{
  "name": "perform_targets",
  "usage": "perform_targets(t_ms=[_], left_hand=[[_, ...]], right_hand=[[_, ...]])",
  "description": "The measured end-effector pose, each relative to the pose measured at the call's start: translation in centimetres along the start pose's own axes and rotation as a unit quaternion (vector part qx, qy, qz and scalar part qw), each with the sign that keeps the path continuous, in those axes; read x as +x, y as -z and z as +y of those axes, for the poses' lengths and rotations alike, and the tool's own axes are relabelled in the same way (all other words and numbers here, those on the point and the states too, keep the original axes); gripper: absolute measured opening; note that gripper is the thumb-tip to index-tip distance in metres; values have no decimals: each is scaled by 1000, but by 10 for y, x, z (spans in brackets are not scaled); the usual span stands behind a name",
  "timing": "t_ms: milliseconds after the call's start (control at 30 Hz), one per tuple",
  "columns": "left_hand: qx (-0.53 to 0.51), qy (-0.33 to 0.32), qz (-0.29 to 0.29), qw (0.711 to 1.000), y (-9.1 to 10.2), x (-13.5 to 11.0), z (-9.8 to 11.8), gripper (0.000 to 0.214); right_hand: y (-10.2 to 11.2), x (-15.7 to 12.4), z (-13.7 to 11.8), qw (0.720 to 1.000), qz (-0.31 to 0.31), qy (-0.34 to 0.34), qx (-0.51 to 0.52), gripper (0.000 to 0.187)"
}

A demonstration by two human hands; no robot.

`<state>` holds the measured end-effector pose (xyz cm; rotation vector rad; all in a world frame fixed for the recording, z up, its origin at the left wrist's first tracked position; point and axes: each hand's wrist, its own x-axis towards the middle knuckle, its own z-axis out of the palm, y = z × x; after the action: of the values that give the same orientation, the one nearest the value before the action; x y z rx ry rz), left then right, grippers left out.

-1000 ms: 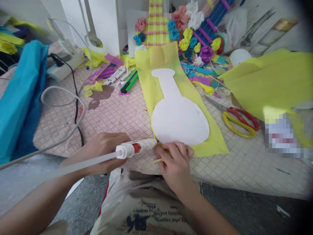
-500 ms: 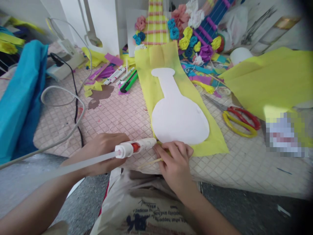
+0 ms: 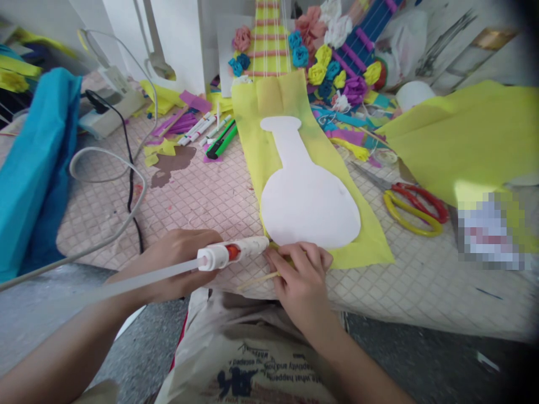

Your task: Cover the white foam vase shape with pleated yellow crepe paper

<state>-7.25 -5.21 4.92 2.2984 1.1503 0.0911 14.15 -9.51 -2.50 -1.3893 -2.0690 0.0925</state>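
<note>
My left hand [image 3: 181, 261] is closed around a white hot glue gun [image 3: 236, 252] with a red part, a long translucent glue stick [image 3: 147, 283] sticking out of its back. The gun's nozzle points at the bottom left corner of a yellow paper sheet [image 3: 269, 95], right beside my right fingertips. My right hand [image 3: 304, 275] has its fingers curled at the sheet's lower edge, closed on a thin wooden stick [image 3: 256, 280] whose end pokes out to the left. A white guitar-shaped cutout [image 3: 309, 205] lies flat on the sheet. What sits under my right fingers is partly hidden.
Scissors [image 3: 415, 210] with red and yellow handles lie to the right, near another yellow sheet [image 3: 463, 129]. A green cutter [image 3: 222, 139], markers [image 3: 197, 129] and paper scraps lie behind. A white cord [image 3: 141, 196] loops at left by blue paper [image 3: 37, 168]. Paper flowers [image 3: 323, 64] stand at the back.
</note>
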Motion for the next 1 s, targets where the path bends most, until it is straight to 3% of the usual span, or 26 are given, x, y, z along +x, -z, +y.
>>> perform_targets(t_ms=[367, 767, 1000], left_hand=[[-28, 10, 51, 998, -4, -3, 3, 18], [-31, 21, 25, 999, -3, -4, 0, 18], [-5, -5, 23, 1000, -1, -5, 0, 17]], right_hand=[[0, 0, 1, 1000, -3, -2, 3, 26], [-1, 0, 0, 1000, 3, -3, 7, 23], [0, 0, 0, 1000, 2, -6, 10, 22]])
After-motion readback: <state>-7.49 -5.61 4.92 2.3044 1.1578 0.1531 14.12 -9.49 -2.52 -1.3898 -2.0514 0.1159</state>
